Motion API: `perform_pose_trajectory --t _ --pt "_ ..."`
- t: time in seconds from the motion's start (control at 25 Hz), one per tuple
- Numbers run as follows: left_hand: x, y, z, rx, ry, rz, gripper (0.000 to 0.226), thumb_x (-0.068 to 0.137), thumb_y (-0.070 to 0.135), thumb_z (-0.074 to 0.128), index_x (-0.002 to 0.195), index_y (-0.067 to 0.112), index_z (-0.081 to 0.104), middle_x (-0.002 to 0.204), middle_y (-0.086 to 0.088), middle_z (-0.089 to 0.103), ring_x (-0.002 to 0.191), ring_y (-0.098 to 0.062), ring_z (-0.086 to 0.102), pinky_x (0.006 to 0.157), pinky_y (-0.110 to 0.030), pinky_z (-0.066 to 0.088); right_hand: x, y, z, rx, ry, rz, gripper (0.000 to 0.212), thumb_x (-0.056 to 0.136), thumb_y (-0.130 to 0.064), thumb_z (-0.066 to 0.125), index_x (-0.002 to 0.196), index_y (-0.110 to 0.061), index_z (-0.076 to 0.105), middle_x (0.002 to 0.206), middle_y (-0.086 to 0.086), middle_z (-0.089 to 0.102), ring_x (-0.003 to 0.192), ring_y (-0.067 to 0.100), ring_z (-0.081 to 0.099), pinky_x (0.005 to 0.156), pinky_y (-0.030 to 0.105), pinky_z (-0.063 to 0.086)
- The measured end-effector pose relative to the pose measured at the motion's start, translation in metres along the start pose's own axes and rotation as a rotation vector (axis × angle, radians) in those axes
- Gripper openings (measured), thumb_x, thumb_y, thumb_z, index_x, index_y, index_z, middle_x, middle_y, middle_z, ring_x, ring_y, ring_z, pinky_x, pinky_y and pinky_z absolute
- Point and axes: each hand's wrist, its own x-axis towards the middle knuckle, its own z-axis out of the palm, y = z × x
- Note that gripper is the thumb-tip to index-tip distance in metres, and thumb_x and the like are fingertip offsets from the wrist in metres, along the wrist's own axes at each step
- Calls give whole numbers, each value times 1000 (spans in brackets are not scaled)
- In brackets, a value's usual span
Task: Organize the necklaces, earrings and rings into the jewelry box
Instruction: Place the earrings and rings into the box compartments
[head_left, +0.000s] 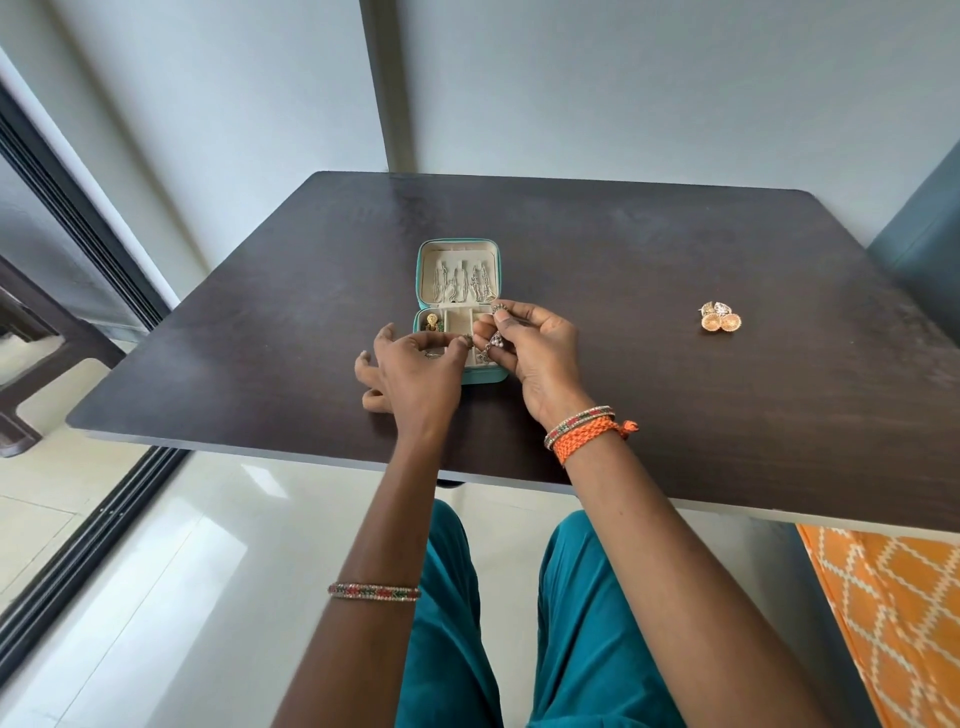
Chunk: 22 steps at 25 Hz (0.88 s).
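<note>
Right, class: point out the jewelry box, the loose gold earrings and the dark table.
jewelry box (457, 270): head view, cream lining of the open lid.
gold earrings (720, 321): head view, middle of the round pair.
table (623, 249): head view, bare top.

Both hands meet over the open teal zip jewelry box (458, 270) on the dark wooden table (675, 364); right hand (535, 348) pinches a small beaded silver earring (492, 344), left hand (415, 369) pinches another; round gold earrings (720, 318) lie at three o'clock.

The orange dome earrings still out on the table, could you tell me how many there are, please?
2 orange dome earrings, side by side on the table, far right of the jewelry box. A silvery piece behind them may hide more.
</note>
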Motion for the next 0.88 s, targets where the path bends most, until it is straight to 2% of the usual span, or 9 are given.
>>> perform_pose_trajectory --t 0.12,0.28,0.4,0.52,0.68,0.8,0.88 --pt "6 0 5 84 8 19 15 79 33 71 89 22 73 150 -3 32 141 -31 9 107 -52 19 0 -1 1 4 5 7 10 91 3 56 97 -1 63 82 14 68 68 14 70 64 25 59" --pt "12 -11 9 79 12 35 11 75 33 74 83 26 70 139 -5 42 137 -31 18 107 -54 25 -1 -2 5 -50 20 -8 10 92 4 55 93 -4 62 82 14 68 65 14 70 63 26 60" --pt "5 -17 11 59 65 111 12 82 35 68 86 23 67 134 -4 46 136 -27 21 108 -53 21 -1 -5 6 -81 1 -7 10 92 3 55 97 -2 62 84 14 68 65 13 70 62 26 59" --pt "-3 -18 8 27 130 156 11 92 22 55 97 20 64 130 -2 50 134 -24 26 107 -48 19 0 -10 8 -99 -38 20 10 92 2 55 97 -3 62 83 12 69 64 13 69 67 28 60" --pt "-4 -18 5 8 144 152 22 92 10 49 104 21 63 127 0 52 132 -23 29 107 -46 19 2 -13 18 -147 -102 -11 13 92 3 55 90 -6 63 81 9 68 67 12 69 69 28 60" --pt "-5 -18 7 28 142 154 25 92 7 48 107 21 62 128 -1 52 132 -23 30 106 -46 21 1 -9 24 -281 -169 -53 14 91 4 55 89 -6 65 81 7 66 74 14 66 73 29 60" --pt "-4 -19 7 36 135 150 25 92 7 47 107 20 63 129 -1 51 132 -23 30 106 -46 21 1 -5 24 -442 -208 -91 13 89 4 58 90 -5 67 79 4 66 73 11 64 64 21 57"
